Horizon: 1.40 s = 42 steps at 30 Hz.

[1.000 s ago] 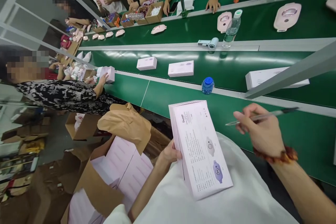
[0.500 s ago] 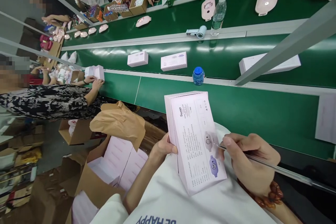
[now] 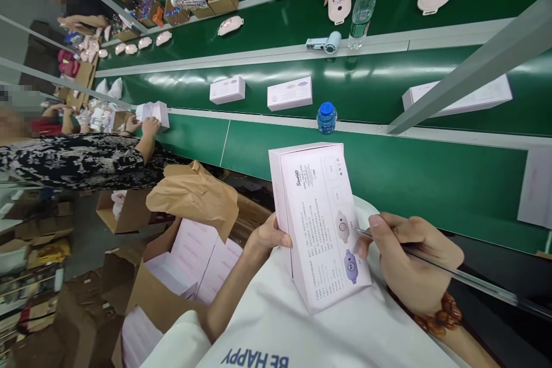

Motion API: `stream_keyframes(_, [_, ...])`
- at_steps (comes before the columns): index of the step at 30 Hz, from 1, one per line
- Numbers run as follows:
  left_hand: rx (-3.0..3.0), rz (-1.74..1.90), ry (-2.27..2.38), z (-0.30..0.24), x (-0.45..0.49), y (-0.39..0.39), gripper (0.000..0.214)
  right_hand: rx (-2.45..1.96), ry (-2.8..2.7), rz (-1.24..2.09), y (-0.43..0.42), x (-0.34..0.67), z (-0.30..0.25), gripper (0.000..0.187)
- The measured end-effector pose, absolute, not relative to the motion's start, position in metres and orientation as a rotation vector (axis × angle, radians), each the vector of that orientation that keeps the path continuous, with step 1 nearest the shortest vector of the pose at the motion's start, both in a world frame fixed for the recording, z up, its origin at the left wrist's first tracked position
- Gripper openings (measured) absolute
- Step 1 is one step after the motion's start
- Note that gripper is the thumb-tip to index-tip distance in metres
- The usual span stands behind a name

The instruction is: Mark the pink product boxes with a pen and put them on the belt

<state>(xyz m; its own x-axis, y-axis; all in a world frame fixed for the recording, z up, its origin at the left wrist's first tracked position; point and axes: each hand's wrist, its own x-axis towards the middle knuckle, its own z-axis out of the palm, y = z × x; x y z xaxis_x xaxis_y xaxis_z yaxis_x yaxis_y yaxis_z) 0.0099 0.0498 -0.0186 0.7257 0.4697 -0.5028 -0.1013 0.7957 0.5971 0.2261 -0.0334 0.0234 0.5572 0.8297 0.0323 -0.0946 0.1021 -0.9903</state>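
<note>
My left hand (image 3: 269, 237) grips the left edge of a pale pink printed box (image 3: 321, 224), thumb on its front and the other fingers hidden behind. The box leans tilted against my white shirt, with text and small pictures of a white and a purple device facing up. In my right hand (image 3: 416, 259), a slim pointed tool with a long, shiny shaft (image 3: 474, 283) is pinched between thumb and fingers; its exact kind is unclear. The tip is close to the box face beside the printed white device; I cannot tell whether it touches.
A green bench (image 3: 422, 184) stretches ahead, with a blue-lidded jar (image 3: 326, 118) on it. Similar boxes (image 3: 289, 94) lie on the belt beyond. A grey metal post (image 3: 466, 69) crosses at right. On my left stands an open carton (image 3: 155, 299) of boxes; co-workers sit farther off.
A co-worker's hand across the bench has moved onto a pink device. My view has shifted slightly. Both my hands keep their hold on the box and the pointed tool.
</note>
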Motion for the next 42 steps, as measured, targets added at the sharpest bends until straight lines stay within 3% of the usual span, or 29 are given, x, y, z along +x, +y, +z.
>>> stream_keyframes(8, [0.587, 0.307, 0.703, -0.023, 0.006, 0.051, 0.084, -1.311, -0.746, 0.781, -0.031, 0.227, 0.024, 0.048])
stream_keyframes(15, [0.569, 0.324, 0.7, -0.025, 0.006, 0.05, 0.067, -1.341, -0.766, 0.786, -0.034, 0.227, 0.023, 0.05])
stream_keyframes(22, [0.565, 0.317, 0.699, -0.024, 0.006, 0.051, 0.069, -1.368, -0.728, 0.806, -0.037, 0.226, 0.02, 0.049])
stream_keyframes(29, [0.538, 0.306, 0.702, -0.025, 0.007, 0.052, 0.084, -1.384, -0.691, 0.789, -0.03, 0.224, 0.027, 0.052])
stream_keyframes(37, [0.536, 0.307, 0.686, -0.022, 0.007, 0.052, 0.072, -1.406, -0.719, 0.814, -0.034, 0.224, 0.026, 0.052])
stream_keyframes(41, [0.497, 0.319, 0.656, -0.032, 0.002, 0.051, 0.062, -1.392, -0.522, 0.734, -0.032, 0.229, 0.02, 0.034])
stream_keyframes(42, [0.483, 0.325, 0.656, -0.036, 0.001, 0.051, 0.064, -1.416, -0.435, 0.728, -0.03, 0.232, 0.016, 0.037])
